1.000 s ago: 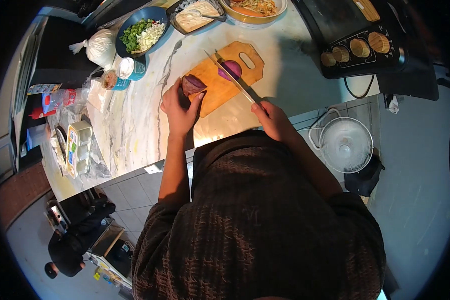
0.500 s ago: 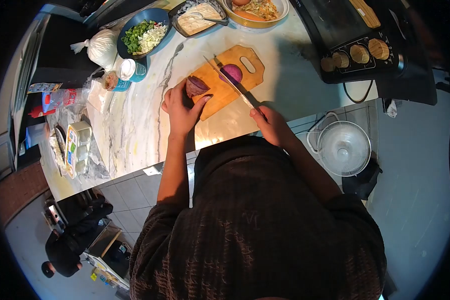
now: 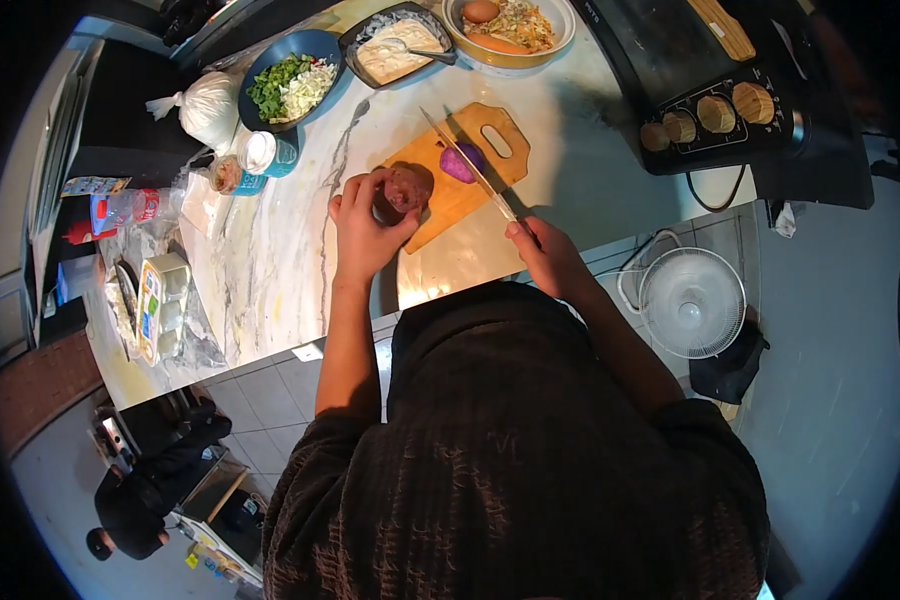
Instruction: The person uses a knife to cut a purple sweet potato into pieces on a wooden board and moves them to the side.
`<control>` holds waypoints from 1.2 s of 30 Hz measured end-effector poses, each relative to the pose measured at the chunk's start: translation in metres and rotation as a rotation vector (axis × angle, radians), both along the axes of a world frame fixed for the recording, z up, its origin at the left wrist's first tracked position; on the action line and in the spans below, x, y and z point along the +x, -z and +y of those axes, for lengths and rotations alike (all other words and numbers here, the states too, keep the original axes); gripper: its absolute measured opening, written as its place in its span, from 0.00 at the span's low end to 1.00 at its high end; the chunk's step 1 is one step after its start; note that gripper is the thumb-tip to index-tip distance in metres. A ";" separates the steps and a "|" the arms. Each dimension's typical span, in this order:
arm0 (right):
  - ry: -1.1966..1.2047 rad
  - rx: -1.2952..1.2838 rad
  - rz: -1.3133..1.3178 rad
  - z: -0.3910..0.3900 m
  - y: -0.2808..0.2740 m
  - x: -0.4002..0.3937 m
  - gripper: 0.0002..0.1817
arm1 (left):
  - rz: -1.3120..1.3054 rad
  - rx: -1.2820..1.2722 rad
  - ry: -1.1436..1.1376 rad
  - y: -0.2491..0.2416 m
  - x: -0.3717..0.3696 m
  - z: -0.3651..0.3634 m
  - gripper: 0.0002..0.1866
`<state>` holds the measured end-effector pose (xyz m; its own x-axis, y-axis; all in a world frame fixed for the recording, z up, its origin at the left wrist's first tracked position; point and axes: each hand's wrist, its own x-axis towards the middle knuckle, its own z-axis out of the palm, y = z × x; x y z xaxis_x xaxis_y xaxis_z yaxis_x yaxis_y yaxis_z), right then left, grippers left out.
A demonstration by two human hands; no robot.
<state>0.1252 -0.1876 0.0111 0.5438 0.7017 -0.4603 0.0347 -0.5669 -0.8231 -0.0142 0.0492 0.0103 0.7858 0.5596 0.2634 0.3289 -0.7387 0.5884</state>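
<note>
My left hand (image 3: 372, 232) is closed around a dark reddish-skinned purple sweet potato piece (image 3: 407, 190) at the left side of the wooden cutting board (image 3: 445, 215). In my right hand (image 3: 543, 255) is the handle of a long knife (image 3: 488, 190), its blade slanting up and left across the board. A smaller purple piece (image 3: 458, 163), with vivid purple flesh showing, lies on the board right at the blade and is partly covered by it.
Behind the board stand a blue plate of chopped greens (image 3: 253, 97), a dark dish of creamy mix (image 3: 395, 58) and a bowl (image 3: 515, 55) with eggs and a carrot. A black griddle (image 3: 710, 140) sits right, an egg carton (image 3: 160, 305) left. A fan (image 3: 692, 300) and a person (image 3: 135, 510) are beyond the counter.
My left hand has turned the sweet potato piece, so a different side faces up. The small purple piece on the board now shows a different face beside the blade. The view has shifted slightly.
</note>
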 end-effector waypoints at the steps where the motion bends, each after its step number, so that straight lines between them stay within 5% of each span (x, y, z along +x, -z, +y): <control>1: 0.002 0.000 -0.001 0.000 0.000 -0.001 0.19 | 0.062 0.026 0.047 -0.002 0.000 0.001 0.33; 14: -0.026 0.011 -0.163 0.032 -0.010 -0.029 0.23 | 0.091 0.009 -0.020 0.015 0.000 -0.008 0.35; 17: -0.041 0.003 -0.212 0.040 -0.013 -0.031 0.23 | -0.021 -0.023 0.020 0.012 -0.001 -0.003 0.28; 19: -0.052 -0.021 -0.216 0.044 -0.021 -0.031 0.23 | -0.213 -0.295 -0.088 0.011 -0.001 0.007 0.16; 22: -0.092 -0.072 -0.286 0.049 -0.027 -0.034 0.24 | -0.397 -0.210 -0.230 -0.001 0.009 0.016 0.08; 27: -0.091 -0.127 -0.371 0.056 -0.027 -0.037 0.24 | -0.429 -0.217 -0.002 -0.033 0.059 0.023 0.09; 36: -0.108 -0.198 -0.306 0.063 -0.040 -0.038 0.24 | 0.089 -0.194 0.268 -0.012 0.112 0.038 0.18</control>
<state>0.0869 -0.1250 0.0509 0.6048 0.6765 -0.4202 0.3307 -0.6934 -0.6402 0.0974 0.0876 0.0222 0.9267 0.3632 0.0960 0.1946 -0.6826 0.7044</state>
